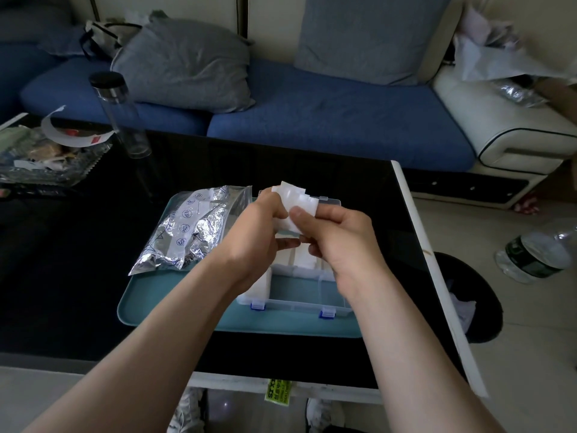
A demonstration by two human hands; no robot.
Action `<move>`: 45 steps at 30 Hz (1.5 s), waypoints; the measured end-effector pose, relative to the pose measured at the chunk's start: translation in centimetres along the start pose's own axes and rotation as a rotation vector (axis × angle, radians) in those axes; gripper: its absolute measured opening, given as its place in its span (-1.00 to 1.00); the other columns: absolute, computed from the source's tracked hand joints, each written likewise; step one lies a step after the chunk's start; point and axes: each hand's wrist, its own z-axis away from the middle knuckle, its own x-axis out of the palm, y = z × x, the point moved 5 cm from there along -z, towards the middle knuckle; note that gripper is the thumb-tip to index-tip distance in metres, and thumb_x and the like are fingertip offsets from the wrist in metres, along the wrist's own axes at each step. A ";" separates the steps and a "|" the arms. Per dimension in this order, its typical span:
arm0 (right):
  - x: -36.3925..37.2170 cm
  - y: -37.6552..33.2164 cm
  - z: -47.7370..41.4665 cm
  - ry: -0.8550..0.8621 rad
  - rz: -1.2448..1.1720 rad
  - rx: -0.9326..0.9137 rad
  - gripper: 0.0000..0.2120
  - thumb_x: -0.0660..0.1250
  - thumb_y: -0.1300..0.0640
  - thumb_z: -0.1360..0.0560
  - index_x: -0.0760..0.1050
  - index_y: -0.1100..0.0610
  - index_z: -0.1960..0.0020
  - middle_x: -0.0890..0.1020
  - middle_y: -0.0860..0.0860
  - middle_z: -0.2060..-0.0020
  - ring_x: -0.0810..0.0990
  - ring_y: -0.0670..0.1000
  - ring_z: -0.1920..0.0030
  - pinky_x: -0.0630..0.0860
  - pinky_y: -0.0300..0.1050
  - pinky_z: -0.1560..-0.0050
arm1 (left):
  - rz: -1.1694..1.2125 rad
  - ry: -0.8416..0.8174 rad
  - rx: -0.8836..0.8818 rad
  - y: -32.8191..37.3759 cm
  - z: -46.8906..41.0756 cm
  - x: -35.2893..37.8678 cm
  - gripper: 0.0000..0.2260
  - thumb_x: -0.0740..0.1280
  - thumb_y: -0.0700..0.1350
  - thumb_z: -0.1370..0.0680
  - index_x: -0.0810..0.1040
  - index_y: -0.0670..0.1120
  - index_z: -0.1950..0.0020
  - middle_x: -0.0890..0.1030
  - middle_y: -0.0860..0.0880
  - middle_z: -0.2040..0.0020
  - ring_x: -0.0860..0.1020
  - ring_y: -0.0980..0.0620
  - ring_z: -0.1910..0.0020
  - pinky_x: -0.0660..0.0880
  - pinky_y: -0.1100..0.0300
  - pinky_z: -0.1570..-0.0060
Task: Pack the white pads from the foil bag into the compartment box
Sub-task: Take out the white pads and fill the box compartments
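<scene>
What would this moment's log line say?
left hand, right hand: grip white pads over compartment box | foil bag: on tray, beside box

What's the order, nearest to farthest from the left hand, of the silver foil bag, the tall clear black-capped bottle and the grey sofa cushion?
1. Silver foil bag, just left of the left hand.
2. Tall clear black-capped bottle, at the black table's far left.
3. Grey cushion, beyond it on the blue sofa.
</scene>
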 end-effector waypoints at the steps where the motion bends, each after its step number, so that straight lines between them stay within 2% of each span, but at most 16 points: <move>1: 0.1 0.0 0.0 0.002 -0.004 0.002 -0.86 0.59 0.10 -0.51 0.72 0.09 -0.03 0.78 -0.02 0.21 0.68 -0.13 0.30 0.56 -0.18 0.20 | -0.008 0.001 0.013 0.0 0.0 0.1 -0.59 0.14 -0.13 -0.59 0.47 -0.30 -0.35 0.64 -0.32 -0.24 0.61 -0.14 -0.04 0.57 -0.07 -0.08; 4: -0.1 -0.2 0.0 0.063 0.109 -0.063 -0.81 0.65 0.02 -0.45 0.70 0.09 0.10 0.74 -0.06 0.34 0.68 -0.13 0.37 0.57 -0.18 0.27 | -0.067 0.036 0.035 -0.3 -0.1 0.1 -0.70 0.06 -0.12 -0.77 0.55 -0.20 -0.25 0.73 -0.17 -0.12 0.69 -0.06 -0.03 0.65 0.04 -0.02; 7: -0.5 -0.4 -0.2 0.119 0.337 -0.193 -0.77 0.68 -0.08 -0.38 0.69 0.01 0.22 0.71 -0.07 0.39 0.68 -0.10 0.37 0.58 -0.16 0.29 | -0.111 0.070 0.021 -0.5 0.0 -0.2 -0.69 0.05 -0.15 -0.77 0.58 -0.15 -0.24 0.76 -0.09 -0.05 0.72 -0.04 -0.05 0.68 0.02 -0.09; 11: -1.0 -0.6 -0.1 0.087 0.236 -0.177 -0.83 0.65 0.02 -0.45 0.71 0.06 0.12 0.73 0.01 0.35 0.68 -0.07 0.37 0.53 -0.21 0.31 | -0.032 0.089 -0.011 -0.8 -0.4 -0.9 -0.67 0.04 -0.25 -0.74 0.57 -0.16 -0.30 0.73 -0.18 -0.16 0.70 -0.17 -0.17 0.65 -0.06 -0.19; 14: -0.8 -0.7 0.1 0.063 0.150 -0.167 -0.84 0.63 0.07 -0.47 0.69 0.10 0.08 0.72 0.05 0.36 0.64 -0.09 0.41 0.50 -0.30 0.37 | 0.101 0.016 -0.054 -1.0 -0.7 -0.7 -0.64 0.02 -0.25 -0.70 0.50 -0.29 -0.37 0.66 -0.34 -0.25 0.64 -0.32 -0.27 0.59 -0.17 -0.23; 17: -0.6 -0.7 0.0 0.078 0.204 -0.227 -0.81 0.64 0.03 -0.45 0.68 0.08 0.09 0.71 0.01 0.38 0.67 -0.08 0.39 0.57 -0.23 0.31 | 0.165 -0.017 -0.096 -0.8 -0.7 -0.1 -0.59 0.01 -0.19 -0.68 0.47 -0.41 -0.35 0.66 -0.38 -0.22 0.63 -0.32 -0.28 0.56 -0.15 -0.27; 19: -0.5 -1.0 -0.1 0.105 0.333 -0.314 -0.79 0.67 -0.01 -0.41 0.67 0.02 0.14 0.71 -0.06 0.36 0.69 -0.13 0.34 0.62 -0.20 0.25 | 0.140 -0.016 -0.098 -0.9 -0.7 0.0 -0.63 0.03 -0.20 -0.69 0.50 -0.38 -0.28 0.69 -0.33 -0.18 0.67 -0.22 -0.24 0.53 -0.19 -0.35; 22: -0.2 -1.6 0.1 0.153 0.511 -0.437 -0.77 0.69 -0.01 -0.38 0.64 -0.03 0.15 0.65 -0.12 0.40 0.65 -0.18 0.36 0.53 -0.33 0.35 | -0.017 -0.007 -0.069 -1.1 -0.7 -0.1 -0.76 0.12 -0.21 -0.68 0.57 -0.22 -0.09 0.74 -0.17 -0.05 0.70 -0.11 -0.10 0.60 -0.14 -0.22; 25: 0.1 -1.7 0.3 0.147 0.585 -0.485 -0.68 0.68 0.03 -0.40 0.61 -0.04 -0.04 0.64 -0.13 0.37 0.63 -0.20 0.34 0.49 -0.35 0.35 | -0.130 0.020 -0.050 -1.2 -0.5 -0.5 -0.84 0.21 -0.20 -0.68 0.58 -0.18 -0.09 0.67 -0.04 0.19 0.61 0.01 0.18 0.54 0.00 0.04; 28: 0.3 -1.5 0.2 0.119 0.643 -0.497 -0.58 0.63 0.03 -0.46 0.57 -0.06 -0.25 0.60 -0.17 0.21 0.58 -0.16 0.23 0.45 -0.37 0.24 | -0.168 0.044 -0.045 -1.1 -0.4 -0.7 -0.84 0.22 -0.19 -0.70 0.58 -0.14 -0.04 0.64 0.04 0.29 0.61 0.06 0.25 0.55 -0.03 0.01; 31: 0.6 -1.5 0.2 0.082 0.667 -0.513 -0.63 0.54 0.04 -0.54 0.59 -0.06 -0.31 0.57 -0.10 -0.01 0.53 -0.11 0.08 0.51 -0.21 0.02 | -0.175 0.042 -0.047 -1.0 -0.3 -0.7 -0.78 0.18 -0.17 -0.73 0.63 -0.13 -0.15 0.73 -0.03 0.12 0.69 -0.12 0.03 0.62 -0.21 -0.23; 34: 1.2 -0.9 -0.2 0.030 0.729 -0.477 -0.70 0.39 -0.03 -0.65 0.57 -0.03 -0.36 0.55 -0.02 -0.11 0.57 -0.04 -0.04 0.56 -0.13 -0.08 | -0.138 0.063 -0.064 -1.0 -0.2 -0.8 -0.72 0.15 -0.16 -0.72 0.64 -0.13 -0.24 0.74 -0.16 -0.10 0.67 -0.24 -0.20 0.58 -0.29 -0.26; 36: 1.7 -0.1 -0.7 -0.021 0.711 -0.405 -0.68 0.21 -0.09 -0.73 0.54 0.02 -0.38 0.60 0.03 -0.15 0.62 0.04 -0.11 0.59 0.01 -0.13 | -0.101 0.084 -0.064 -0.9 -0.2 -0.8 -0.73 0.13 -0.18 -0.71 0.62 -0.13 -0.21 0.73 -0.17 -0.11 0.68 -0.21 -0.15 0.57 -0.30 -0.27; 39: 1.8 0.5 -0.9 -0.054 0.569 -0.251 -0.64 0.06 -0.04 -0.78 0.58 0.10 -0.14 0.66 0.04 0.04 0.64 0.07 0.00 0.57 0.07 -0.03 | -0.050 0.114 -0.046 -0.6 -0.2 -0.8 -0.75 0.11 -0.20 -0.70 0.56 -0.20 -0.22 0.68 -0.25 -0.15 0.67 -0.14 -0.03 0.59 -0.32 -0.22; 42: 2.2 1.2 -0.8 -0.107 0.500 -0.153 -0.54 0.04 -0.06 -0.77 0.61 0.18 -0.05 0.71 0.16 0.06 0.67 0.19 0.01 0.63 0.30 -0.09 | 0.032 0.133 -0.039 -0.5 -0.3 -1.0 -0.81 0.11 -0.20 -0.72 0.47 -0.24 -0.19 0.62 -0.27 -0.07 0.66 -0.12 0.08 0.69 -0.16 -0.02; 45: 3.4 1.6 -0.2 -0.161 0.476 -0.144 -0.54 0.07 -0.12 -0.74 0.64 0.11 -0.02 0.75 0.12 0.06 0.72 0.16 0.00 0.63 0.33 -0.11 | 0.058 0.082 -0.061 -0.3 0.2 -0.5 -0.94 0.13 -0.19 -0.73 0.37 -0.14 -0.09 0.56 -0.18 0.11 0.64 -0.02 0.26 0.65 -0.02 0.18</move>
